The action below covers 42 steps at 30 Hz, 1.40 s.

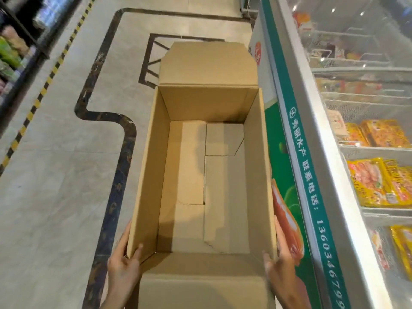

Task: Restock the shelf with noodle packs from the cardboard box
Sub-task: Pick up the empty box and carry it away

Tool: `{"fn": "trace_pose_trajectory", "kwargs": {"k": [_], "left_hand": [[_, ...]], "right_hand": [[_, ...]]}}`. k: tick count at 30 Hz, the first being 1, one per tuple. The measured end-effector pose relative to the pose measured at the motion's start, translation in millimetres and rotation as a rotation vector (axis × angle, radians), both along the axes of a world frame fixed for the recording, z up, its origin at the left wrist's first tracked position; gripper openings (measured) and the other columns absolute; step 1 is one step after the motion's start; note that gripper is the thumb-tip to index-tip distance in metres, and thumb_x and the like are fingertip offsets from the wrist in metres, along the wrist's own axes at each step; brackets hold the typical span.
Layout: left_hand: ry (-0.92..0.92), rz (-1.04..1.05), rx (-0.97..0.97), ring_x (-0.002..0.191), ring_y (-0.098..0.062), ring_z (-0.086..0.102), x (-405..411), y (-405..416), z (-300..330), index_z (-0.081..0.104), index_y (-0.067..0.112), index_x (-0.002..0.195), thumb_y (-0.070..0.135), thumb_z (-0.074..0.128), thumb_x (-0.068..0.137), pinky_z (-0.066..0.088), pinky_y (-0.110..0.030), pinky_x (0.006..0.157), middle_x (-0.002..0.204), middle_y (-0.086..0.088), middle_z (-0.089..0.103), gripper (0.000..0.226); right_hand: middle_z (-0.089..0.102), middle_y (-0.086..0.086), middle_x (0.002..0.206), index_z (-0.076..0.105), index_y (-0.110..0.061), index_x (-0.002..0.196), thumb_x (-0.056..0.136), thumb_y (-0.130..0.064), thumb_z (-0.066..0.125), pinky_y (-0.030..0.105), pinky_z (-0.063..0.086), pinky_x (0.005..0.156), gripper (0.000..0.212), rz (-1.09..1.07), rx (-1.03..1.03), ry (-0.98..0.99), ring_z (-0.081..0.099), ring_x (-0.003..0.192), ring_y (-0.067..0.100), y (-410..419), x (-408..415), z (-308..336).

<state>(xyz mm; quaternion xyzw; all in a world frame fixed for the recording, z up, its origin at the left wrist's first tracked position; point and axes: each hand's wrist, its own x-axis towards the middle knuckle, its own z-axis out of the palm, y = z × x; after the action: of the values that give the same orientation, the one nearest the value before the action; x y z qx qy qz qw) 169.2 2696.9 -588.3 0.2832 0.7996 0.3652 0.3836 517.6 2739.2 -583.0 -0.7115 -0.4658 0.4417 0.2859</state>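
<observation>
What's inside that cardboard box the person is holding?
Nothing: the cardboard box is empty, and only its folded bottom flaps show. The left hand and right hand hold its sides. The floor beneath it is hidden.

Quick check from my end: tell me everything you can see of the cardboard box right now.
The cardboard box is plain brown corrugated card, long and rectangular, top open. Its far flap stands up and back; the near flap folds out toward the person. Inside, only the overlapping bottom flaps show: no noodle packs. It is held above the floor beside the freezer case. The left hand grips its near left corner, thumb over the rim; the right hand holds the near right corner.
</observation>
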Motion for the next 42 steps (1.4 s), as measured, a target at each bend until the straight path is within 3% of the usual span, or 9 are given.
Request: {"fn": "trace_pose_trajectory", "kwargs": {"k": [3,6,12,15,19,24,31,38,42], "left_hand": [[0.034,0.006,-0.004,0.122,-0.015,0.049,19.3,19.3,-37.1,0.045,0.027,0.145,-0.007,0.063,0.090,0.039,-0.027,0.106,0.136,0.007,0.051,0.067],[0.048,0.025,-0.031,0.124,-0.013,0.049,33.2,35.5,-87.6,0.048,0.026,0.143,-0.010,0.063,0.089,0.037,-0.013,0.099,0.135,0.010,0.051,0.067],[0.023,0.015,-0.071,0.120,0.000,0.045,48.3,56.2,-180.8,0.051,0.021,0.142,-0.011,0.061,0.089,0.034,-0.010,0.101,0.137,0.010,0.052,0.063],[0.005,0.024,-0.088,0.122,-0.007,0.046,52.5,59.3,-230.7,0.051,0.029,0.138,-0.009,0.061,0.090,0.031,-0.027,0.109,0.136,0.012,0.050,0.062],[-0.002,0.038,-0.124,0.125,-0.012,0.046,52.5,61.0,-303.5,0.049,0.035,0.137,-0.009,0.060,0.090,0.030,-0.032,0.109,0.134,0.014,0.050,0.064],[-0.023,0.030,-0.140,0.126,-0.019,0.052,51.9,59.4,-377.9,0.049,0.035,0.142,-0.002,0.061,0.093,0.041,-0.046,0.110,0.139,0.010,0.053,0.062],[-0.074,0.052,-0.107,0.125,-0.014,0.055,68.1,81.4,-445.6,0.049,0.039,0.143,-0.001,0.059,0.094,0.042,-0.035,0.107,0.138,0.016,0.055,0.064],[-0.044,0.011,-0.117,0.104,0.018,0.058,92.7,111.9,-491.9,0.046,0.049,0.141,-0.001,0.058,0.095,0.050,-0.019,0.096,0.126,0.035,0.054,0.069],[-0.046,-0.124,-0.187,0.104,0.013,0.057,98.0,122.8,-518.0,0.030,0.052,0.148,0.005,0.057,0.098,0.047,-0.024,0.099,0.126,0.038,0.049,0.074]], "right_hand": [[0.050,-0.017,0.147,0.033,-0.039,0.153,0.081,0.022,0.062,0.050,0.040,0.112,0.098,-0.020,-0.010,0.054,0.051,0.133,0.008,14.8,18.5,-55.4],[0.049,-0.013,0.149,0.034,-0.040,0.151,0.080,0.014,0.066,0.037,0.036,0.114,0.095,-0.041,-0.034,0.023,0.045,0.139,0.011,29.4,30.4,-113.8],[0.052,-0.052,0.116,0.041,-0.044,0.144,0.083,0.015,0.063,-0.003,0.034,0.091,0.088,-0.140,-0.081,-0.025,0.050,0.111,-0.024,40.7,35.5,-226.6],[0.051,-0.055,0.111,0.040,-0.043,0.141,0.080,0.027,0.055,-0.008,0.036,0.078,0.094,-0.144,-0.145,-0.014,0.050,0.092,-0.033,46.7,35.7,-278.3],[0.048,-0.015,0.141,0.040,-0.030,0.149,0.081,0.033,0.047,-0.004,0.035,0.089,0.093,-0.157,-0.239,0.027,0.054,0.108,-0.017,53.7,38.1,-344.8],[0.054,-0.024,0.136,0.033,-0.058,0.145,0.081,0.019,0.059,0.023,0.034,0.109,0.103,-0.093,-0.288,-0.050,0.051,0.125,0.005,57.4,45.0,-409.1],[0.046,-0.021,0.148,0.028,-0.058,0.147,0.083,0.016,0.058,0.042,0.038,0.114,0.102,0.005,-0.257,-0.044,0.048,0.135,0.013,86.5,64.0,-463.5],[0.037,-0.013,0.155,0.022,-0.052,0.152,0.085,0.013,0.059,0.036,0.031,0.115,0.101,0.012,-0.240,-0.046,0.040,0.134,0.010,115.2,83.6,-500.1],[0.026,-0.013,0.161,0.008,-0.054,0.153,0.090,0.010,0.057,0.038,0.022,0.116,0.102,0.054,-0.278,-0.078,0.032,0.137,0.008,126.4,95.2,-530.3]]}}
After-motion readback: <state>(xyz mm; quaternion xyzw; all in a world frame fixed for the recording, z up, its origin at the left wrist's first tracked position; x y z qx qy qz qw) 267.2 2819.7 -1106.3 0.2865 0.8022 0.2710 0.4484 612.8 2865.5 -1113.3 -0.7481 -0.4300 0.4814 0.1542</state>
